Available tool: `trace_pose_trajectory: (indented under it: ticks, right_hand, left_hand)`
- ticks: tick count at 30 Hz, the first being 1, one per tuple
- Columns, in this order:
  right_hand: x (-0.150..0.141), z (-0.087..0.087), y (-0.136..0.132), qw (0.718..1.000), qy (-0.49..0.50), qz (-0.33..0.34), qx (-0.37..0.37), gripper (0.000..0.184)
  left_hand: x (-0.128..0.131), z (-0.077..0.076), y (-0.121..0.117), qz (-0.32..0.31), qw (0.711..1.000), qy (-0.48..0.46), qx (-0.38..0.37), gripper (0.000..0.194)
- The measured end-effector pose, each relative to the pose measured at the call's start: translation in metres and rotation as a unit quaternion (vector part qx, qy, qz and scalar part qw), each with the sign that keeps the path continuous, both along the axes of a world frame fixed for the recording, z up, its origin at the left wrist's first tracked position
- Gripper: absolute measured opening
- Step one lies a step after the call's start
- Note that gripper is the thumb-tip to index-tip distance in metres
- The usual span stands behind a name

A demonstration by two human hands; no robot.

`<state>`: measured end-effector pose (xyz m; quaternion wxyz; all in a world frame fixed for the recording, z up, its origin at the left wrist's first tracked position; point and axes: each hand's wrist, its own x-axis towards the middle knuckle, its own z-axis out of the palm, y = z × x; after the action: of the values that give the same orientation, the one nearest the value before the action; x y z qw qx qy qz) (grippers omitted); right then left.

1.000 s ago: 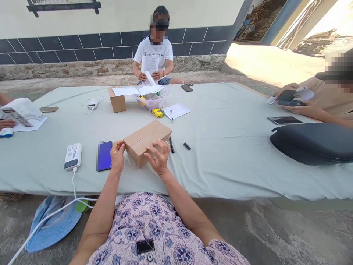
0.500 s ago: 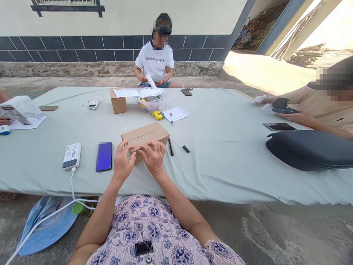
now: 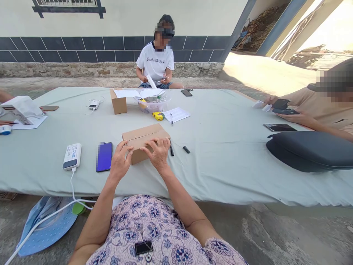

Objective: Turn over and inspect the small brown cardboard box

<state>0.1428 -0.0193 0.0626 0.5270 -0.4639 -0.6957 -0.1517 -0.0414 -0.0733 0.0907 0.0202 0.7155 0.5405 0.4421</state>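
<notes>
A closed brown cardboard box (image 3: 149, 133) rests on the cloth in front of me, its top flaps meeting along a seam. My left hand (image 3: 120, 159) grips its near left corner, with thumb and fingers bent around the edge. At the near right part, my right hand (image 3: 158, 151) holds the top front edge, fingers on top and thumb toward the front face. Just right of the box lies a black marker (image 3: 171, 148), partly behind my right fingers, and its black cap (image 3: 186, 149) lies apart from it.
Left of the box are a phone (image 3: 104, 157) and a cabled white power bank (image 3: 72, 157). Beyond stand a plastic basket (image 3: 150, 106), a small carton (image 3: 119, 105) and a yellow tape measure (image 3: 158, 116). A black case (image 3: 309, 151) lies right. Other people sit around the table.
My right hand has slid right along the box's front edge toward its right corner. My left hand stays at the left corner. The box has hardly moved.
</notes>
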Motion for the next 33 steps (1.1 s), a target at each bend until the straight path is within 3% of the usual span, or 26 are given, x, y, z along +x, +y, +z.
trace_pose_trajectory:
  ticks: [4, 7, 11, 14, 18, 22, 25, 29, 33]
  right_hand:
    - [0.031, -0.006, 0.008, 0.998, 0.057, -0.016, 0.000, 0.029]
    - [0.054, -0.010, 0.013, 0.989, 0.143, -0.004, -0.044, 0.031]
    - [0.068, -0.011, 0.012, 0.946, 0.281, 0.097, -0.128, 0.031]
    - [0.063, -0.010, 0.003, 0.920, 0.331, 0.139, -0.159, 0.028]
    - [0.050, -0.009, -0.016, 0.917, 0.338, 0.150, -0.150, 0.021]
    - [0.039, -0.010, -0.036, 0.924, 0.322, 0.164, -0.128, 0.017]
    - [0.029, -0.008, -0.049, 0.941, 0.269, 0.172, -0.114, 0.016]
    - [0.013, -0.005, -0.065, 0.959, 0.198, 0.187, -0.082, 0.013]
    - [0.012, -0.001, -0.067, 0.961, 0.156, 0.211, -0.090, 0.013]
  left_hand:
    - [-0.006, 0.002, 0.002, -0.016, 0.999, -0.027, -0.017, 0.019]
    - [-0.010, 0.002, 0.004, -0.024, 0.998, -0.050, -0.032, 0.019]
    - [-0.013, 0.000, 0.006, -0.040, 0.994, -0.092, -0.047, 0.020]
    - [-0.013, 0.000, 0.008, -0.005, 0.989, -0.138, -0.049, 0.023]
    - [-0.010, -0.001, 0.011, 0.070, 0.982, -0.169, -0.037, 0.028]
    - [-0.006, -0.001, 0.015, 0.094, 0.981, -0.168, -0.034, 0.032]
    - [-0.001, 0.000, 0.018, 0.112, 0.980, -0.155, -0.059, 0.047]
    - [0.004, -0.001, 0.025, 0.094, 0.977, -0.160, -0.109, 0.075]
    - [0.006, -0.007, 0.034, 0.046, 0.974, -0.192, -0.114, 0.078]
